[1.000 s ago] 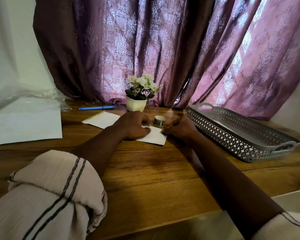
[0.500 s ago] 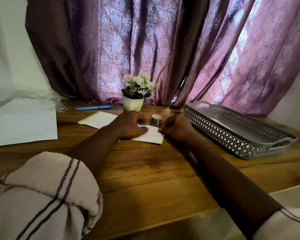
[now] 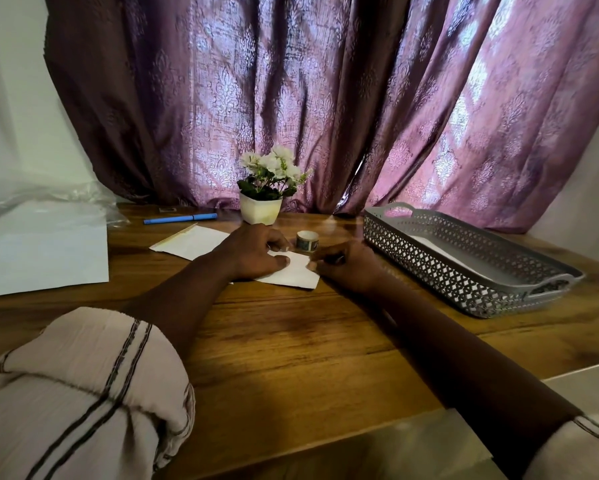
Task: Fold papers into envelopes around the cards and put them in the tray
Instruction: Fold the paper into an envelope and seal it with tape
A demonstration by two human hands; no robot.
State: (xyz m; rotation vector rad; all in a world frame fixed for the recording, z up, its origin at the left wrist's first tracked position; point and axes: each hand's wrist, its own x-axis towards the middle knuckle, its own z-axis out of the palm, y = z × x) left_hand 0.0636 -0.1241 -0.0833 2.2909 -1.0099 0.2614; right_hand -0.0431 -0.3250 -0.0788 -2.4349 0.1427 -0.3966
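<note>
A small white folded paper (image 3: pixel 296 273) lies on the wooden table in front of the flower pot. My left hand (image 3: pixel 253 252) presses flat on its left part and hides it. My right hand (image 3: pixel 343 265) pinches the paper's right edge with thumb and fingertips. No card shows; whatever is inside the fold is hidden. The grey lattice tray (image 3: pixel 440 268) stands to the right, with a white paper piece (image 3: pixel 440 251) lying in it. Another white sheet (image 3: pixel 192 241) lies left of my left hand.
A roll of tape (image 3: pixel 307 240) sits just behind the folded paper. A white pot of flowers (image 3: pixel 261 209) and a blue pen (image 3: pixel 180 219) are at the back. Large white sheets (image 3: pixel 45 251) lie at the far left. A purple curtain hangs behind the table.
My right hand has moved left onto the paper's right edge and pinched it. My left hand stays pressed on the paper. The view has shifted slightly.
</note>
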